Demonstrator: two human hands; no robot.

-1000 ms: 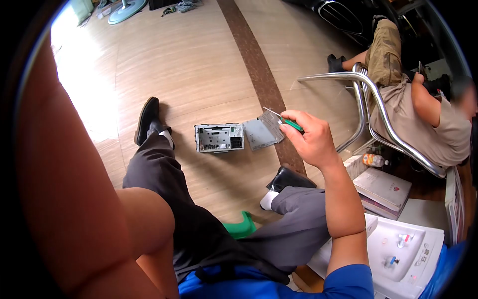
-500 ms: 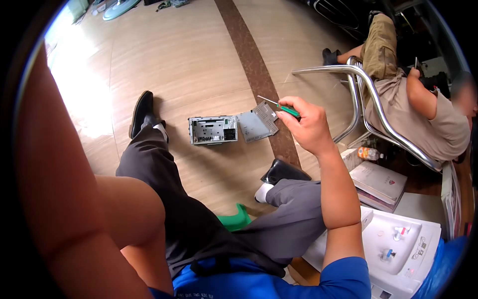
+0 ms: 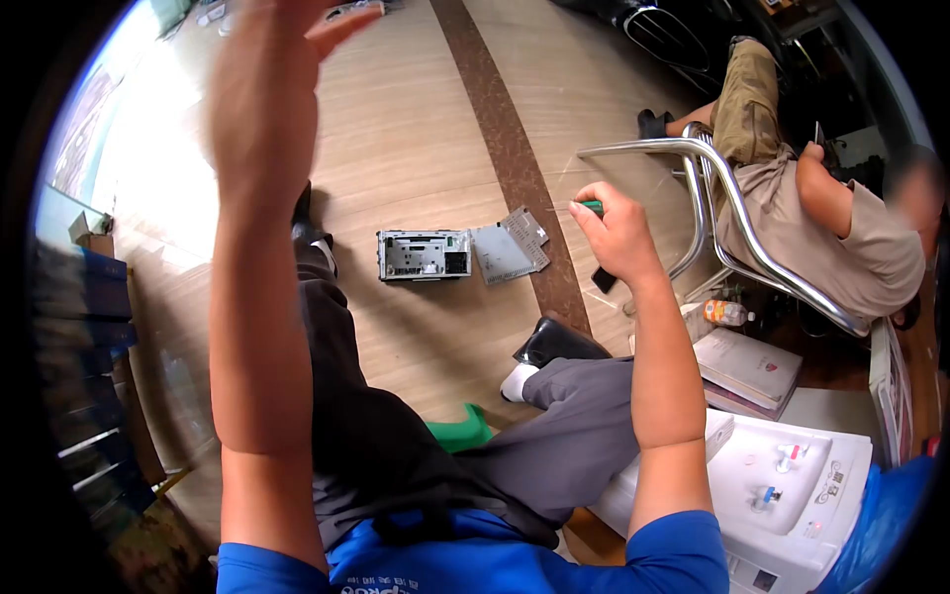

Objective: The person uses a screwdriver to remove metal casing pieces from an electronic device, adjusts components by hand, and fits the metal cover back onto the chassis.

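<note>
Your right hand (image 3: 614, 233) is clamping fingers on the screwdriver (image 3: 594, 207), likely for control; the blurred left hand's (image 3: 262, 109) fingers I cannot judge.

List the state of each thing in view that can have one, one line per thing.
Metal case: open, interior exposed.
Perforated metal sheet: lying on the floor beside the case, not covering its open side.
Right hand: closed on a green-handled tool.
Green-handled tool: held in the air.
Left hand: raised, blurred, cut off by the picture's top edge; grip unclear.
Top book: closed.
Chair: occupied by a person.
</note>
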